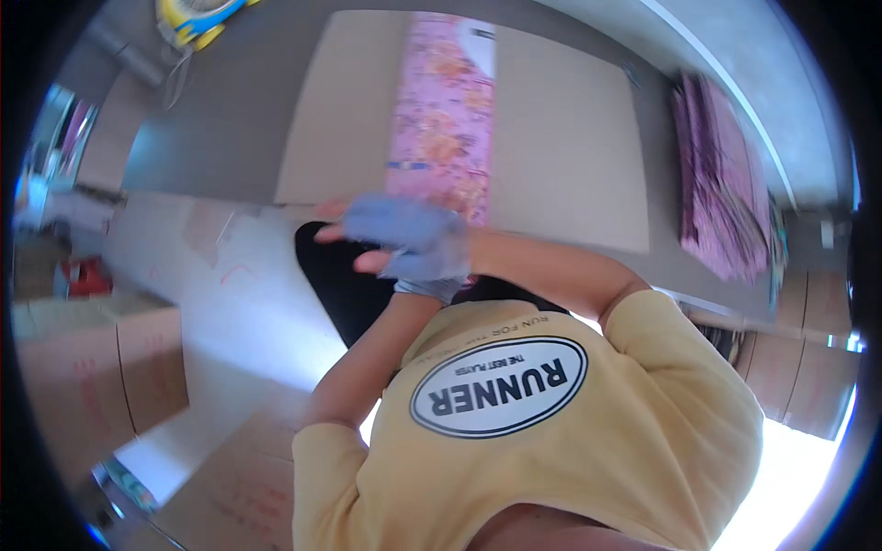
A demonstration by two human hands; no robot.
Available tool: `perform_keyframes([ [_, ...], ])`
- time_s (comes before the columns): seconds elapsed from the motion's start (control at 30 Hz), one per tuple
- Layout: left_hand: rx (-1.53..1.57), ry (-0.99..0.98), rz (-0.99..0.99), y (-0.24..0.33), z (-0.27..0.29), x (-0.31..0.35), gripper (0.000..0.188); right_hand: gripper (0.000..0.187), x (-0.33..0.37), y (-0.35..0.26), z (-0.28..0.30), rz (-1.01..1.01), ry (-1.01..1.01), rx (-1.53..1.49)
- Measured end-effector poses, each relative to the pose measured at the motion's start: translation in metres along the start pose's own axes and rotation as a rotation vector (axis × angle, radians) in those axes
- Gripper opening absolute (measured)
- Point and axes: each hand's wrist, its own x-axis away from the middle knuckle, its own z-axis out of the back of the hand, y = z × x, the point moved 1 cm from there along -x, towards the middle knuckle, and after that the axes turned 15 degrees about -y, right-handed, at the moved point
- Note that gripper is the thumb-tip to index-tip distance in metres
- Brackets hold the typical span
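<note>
Pink floral strip (443,110), one, its near end hidden behind the left hand (427,264) and right hand (395,222), both gloved; they overlap, too blurred to tell whether spread or pinching; beneath it, one cardboard sheet (570,138) on the counter (220,138); rightward, one purple pile (721,184), layers uncountable; at the top edge, one yellow-and-blue object (195,20), cut off.

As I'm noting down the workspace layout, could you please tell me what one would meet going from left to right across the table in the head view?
Yellow-and-blue object → pink floral-patterned strip → stack of purple folded pieces.
</note>
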Motion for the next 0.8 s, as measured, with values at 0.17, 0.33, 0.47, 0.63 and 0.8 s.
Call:
perform_keyframes([
  [0.17,0.189,-0.227,-0.049,0.036,0.056,-0.032,0.027,0.049,0.218,0.038,0.123,-0.920,0.627,1.011],
  [0.33,0.209,-0.541,0.105,0.007,0.073,-0.177,0.030,0.070,0.413,0.065,0.177,-1.767,0.406,0.741],
  [0.47,-0.162,-0.008,0.491,-0.061,-0.002,-0.241,0.053,0.053,0.434,0.129,0.216,-1.601,0.150,0.612],
  [0.63,0.036,-0.162,0.480,-0.042,0.004,-0.248,0.051,0.048,0.445,0.103,0.216,-1.354,0.750,0.054],
  [0.8,-0.024,-0.058,0.503,-0.053,-0.009,-0.245,0.052,0.055,0.402,0.057,0.222,-0.670,0.896,-0.480],
])
